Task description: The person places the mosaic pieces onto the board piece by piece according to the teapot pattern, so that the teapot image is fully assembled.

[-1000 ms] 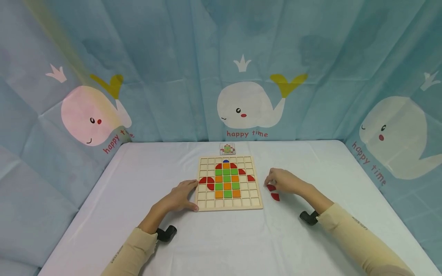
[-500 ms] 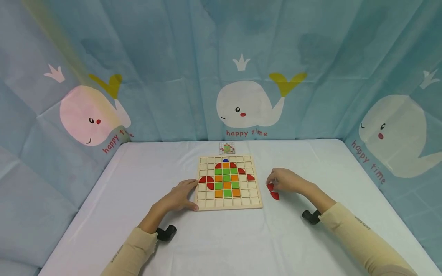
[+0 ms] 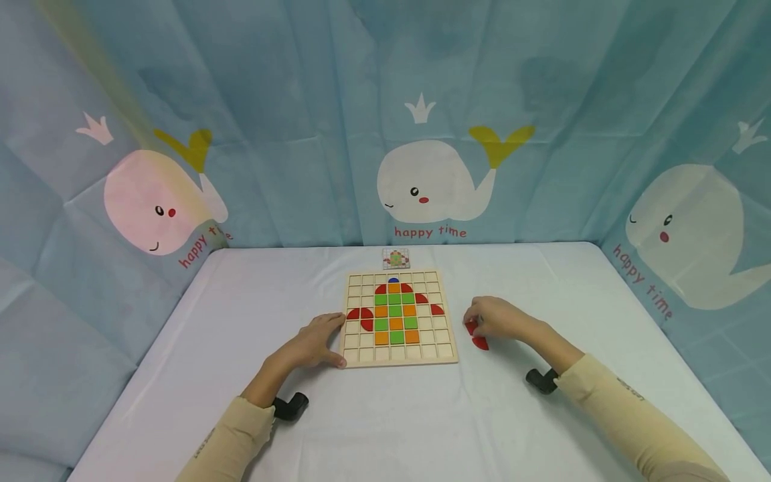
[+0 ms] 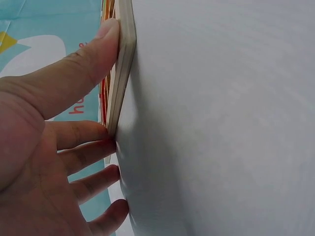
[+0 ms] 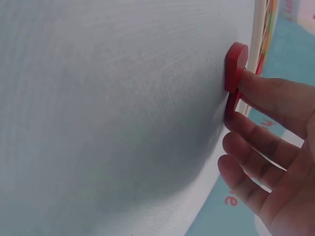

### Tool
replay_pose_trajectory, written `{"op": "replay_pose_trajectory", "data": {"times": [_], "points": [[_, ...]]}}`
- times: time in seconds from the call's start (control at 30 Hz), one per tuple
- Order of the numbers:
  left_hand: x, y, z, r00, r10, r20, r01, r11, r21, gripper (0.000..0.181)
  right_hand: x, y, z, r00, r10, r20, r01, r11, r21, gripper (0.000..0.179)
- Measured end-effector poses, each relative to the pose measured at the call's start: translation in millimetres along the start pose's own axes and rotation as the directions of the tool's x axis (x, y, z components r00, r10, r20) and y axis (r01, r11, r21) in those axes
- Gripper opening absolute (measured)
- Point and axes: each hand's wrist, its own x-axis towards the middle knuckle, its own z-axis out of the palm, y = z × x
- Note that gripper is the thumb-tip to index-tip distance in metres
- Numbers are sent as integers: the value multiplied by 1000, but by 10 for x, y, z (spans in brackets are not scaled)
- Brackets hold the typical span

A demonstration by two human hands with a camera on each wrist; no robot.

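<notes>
A wooden grid board (image 3: 413,353) carries green and orange squares, several red quarter-circle tiles and a blue piece at its top. My left hand (image 3: 313,343) rests at the board's left side, thumb on the near corner and fingers extended along the edge and cloth. To the right of the board, two loose red quarter-circle tiles lie on the tablecloth. My right hand (image 3: 496,317) has thumb and index finger at the farther red quarter-circle tile (image 5: 233,103), pinching it. The nearer tile (image 5: 236,64) lies beside the thumb. The other right fingers are loosely bent.
A small card (image 3: 395,259) printed with a similar coloured pattern lies behind the board. White cloth (image 3: 373,428) covers the table. A blue curtain (image 3: 289,187) with whale prints encloses the back and sides. Black wrist devices (image 3: 292,407) hang under both forearms.
My right hand has shifted slightly toward me, its fingers now covering more of the red tiles. The left hand and the board stay in place.
</notes>
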Motion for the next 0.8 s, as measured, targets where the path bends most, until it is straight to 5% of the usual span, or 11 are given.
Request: {"op": "replay_pose_trajectory", "data": {"times": [0.8], "points": [[-8, -4, 12, 1000, -6, -1, 6, 1000, -5, 97, 68, -76, 6, 999, -8, -54, 8, 1000, 1, 21]]}}
